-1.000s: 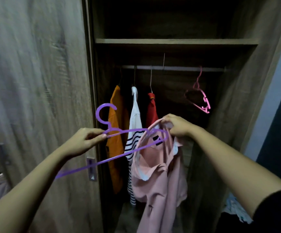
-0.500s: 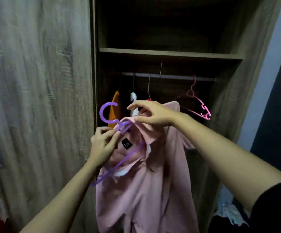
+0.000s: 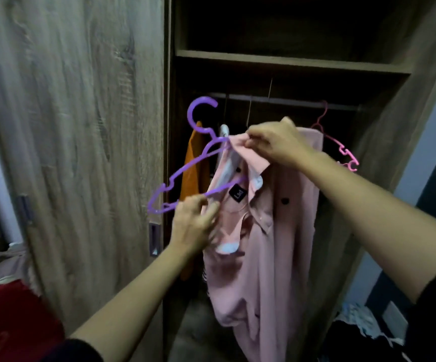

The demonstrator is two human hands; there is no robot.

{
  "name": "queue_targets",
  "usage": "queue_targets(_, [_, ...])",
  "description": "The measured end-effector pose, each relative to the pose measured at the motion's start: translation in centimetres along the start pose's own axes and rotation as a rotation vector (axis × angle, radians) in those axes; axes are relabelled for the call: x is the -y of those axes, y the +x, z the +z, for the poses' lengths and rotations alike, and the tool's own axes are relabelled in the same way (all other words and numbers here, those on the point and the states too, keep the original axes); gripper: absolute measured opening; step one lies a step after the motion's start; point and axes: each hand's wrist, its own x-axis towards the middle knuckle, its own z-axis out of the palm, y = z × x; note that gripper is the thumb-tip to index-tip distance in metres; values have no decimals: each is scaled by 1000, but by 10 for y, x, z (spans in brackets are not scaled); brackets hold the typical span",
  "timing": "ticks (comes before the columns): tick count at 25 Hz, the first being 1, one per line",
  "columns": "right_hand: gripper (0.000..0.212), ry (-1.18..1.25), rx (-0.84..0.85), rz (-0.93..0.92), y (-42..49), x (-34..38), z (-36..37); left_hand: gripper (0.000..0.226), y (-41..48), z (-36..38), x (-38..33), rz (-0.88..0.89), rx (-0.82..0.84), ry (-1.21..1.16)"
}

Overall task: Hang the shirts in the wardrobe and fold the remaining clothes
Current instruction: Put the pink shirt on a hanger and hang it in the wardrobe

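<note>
**Pink shirt going onto the purple hanger at the open wardrobe**

The person stands before the open wardrobe (image 3: pixel 290 61), both arms raised. The right hand (image 3: pixel 277 143) pinches the collar edge of the pink shirt (image 3: pixel 269 231) up high, its grip clamped on the fabric. The left hand (image 3: pixel 193 226) sits lower, fingers closed around the shirt's neckline and the lower bar of the purple hanger (image 3: pixel 185 165). The hanger is tilted, its hook pointing up and its left end sticking out past the shirt, while its right side is tucked inside the collar. The shirt hangs down loosely in front of the wardrobe opening, a black label showing inside the neck.

Behind it, on the rail (image 3: pixel 277 99), an orange garment (image 3: pixel 193 173) hangs at the left, and an empty pink hanger (image 3: pixel 342 150) hangs at the right. The wardrobe's door (image 3: pixel 81 126) fills the left side. A red cloth (image 3: pixel 10 317) lies low at the left, and mixed clothes (image 3: pixel 363 320) lie at the bottom right.
</note>
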Motion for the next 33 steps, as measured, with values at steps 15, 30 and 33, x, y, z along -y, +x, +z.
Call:
queue_targets(15, [36,107,19,147,-75,-52,40,40,20,-22,112,-841,722,-737])
queue_targets(30, [32,320,-62,473,-66,-4,65,47,101,-39,52,-5,296,-61])
queue_targets(33, [34,371,-71,407,-58,5,65,59,112,-49,76,-130,506,4])
